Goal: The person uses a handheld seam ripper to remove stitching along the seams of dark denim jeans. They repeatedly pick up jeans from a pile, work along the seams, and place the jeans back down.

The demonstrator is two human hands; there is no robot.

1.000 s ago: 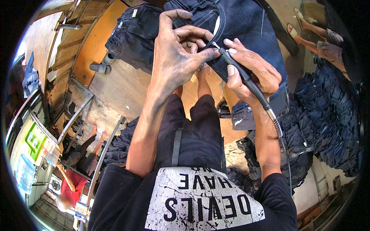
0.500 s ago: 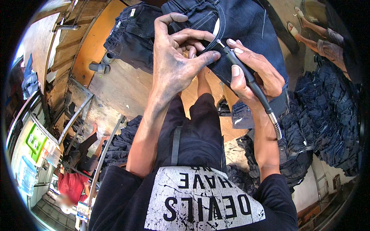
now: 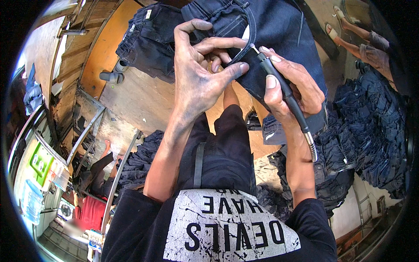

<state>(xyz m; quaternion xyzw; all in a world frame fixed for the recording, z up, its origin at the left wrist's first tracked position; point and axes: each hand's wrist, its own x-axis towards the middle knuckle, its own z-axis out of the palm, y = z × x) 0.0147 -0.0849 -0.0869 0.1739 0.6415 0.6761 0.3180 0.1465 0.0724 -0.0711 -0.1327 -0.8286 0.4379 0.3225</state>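
Dark blue denim jeans (image 3: 279,26) are spread out in front of me, with a stitched, curved pocket edge and a bit of white showing inside the opening. My left hand (image 3: 194,85) is closed on that pocket edge, the index fingertip at the curve and the thumb just below; grey-blue stains mark its skin. In my right hand (image 3: 301,85) is a black pen-like rotary tool (image 3: 288,94), held like a pencil. Its thin metal tip points at the pocket edge by my left index finger; whether it touches cannot be made out. A ribbed metal sleeve ends the tool near my right forearm.
Another dark pair of jeans (image 3: 152,39) lies at the upper left, beside grey slippers (image 3: 112,77). Heaps of dark garments (image 3: 371,131) fill the right. Metal rails (image 3: 118,174) stand left; a person in red (image 3: 91,212) is beyond. Another person's legs (image 3: 362,48) show upper right.
My right hand and the rotary tool have shifted slightly right and down along the pocket edge. My left hand keeps its place. The person in red has moved a little.
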